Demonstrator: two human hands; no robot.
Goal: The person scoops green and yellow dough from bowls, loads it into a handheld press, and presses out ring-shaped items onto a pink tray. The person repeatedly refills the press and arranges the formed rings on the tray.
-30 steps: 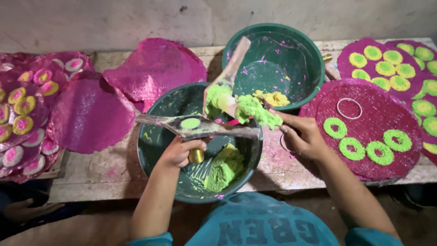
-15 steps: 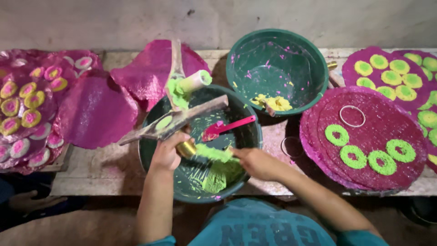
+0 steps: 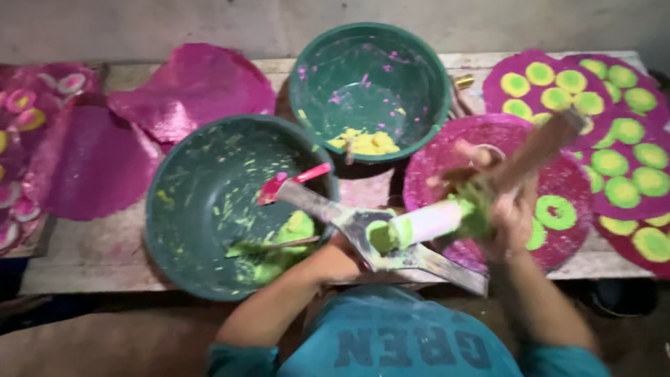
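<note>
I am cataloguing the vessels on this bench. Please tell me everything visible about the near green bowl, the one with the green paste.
The near green bowl is round, deep and dark green, seemingly plastic. Its inner wall is smeared and flecked with light green paste, and a lump of green paste lies at the bottom right. A pink spatula leans inside, near the right rim. The bowl stands upright on the wooden bench, beside pink woven mats. The left hand is at its right rim; actual contact is unclear.

yellow paste bowl (image 3: pixel 426 84), pink mats (image 3: pixel 188 87)

Both hands (image 3: pixel 513 220) closed, fingers curled
</note>
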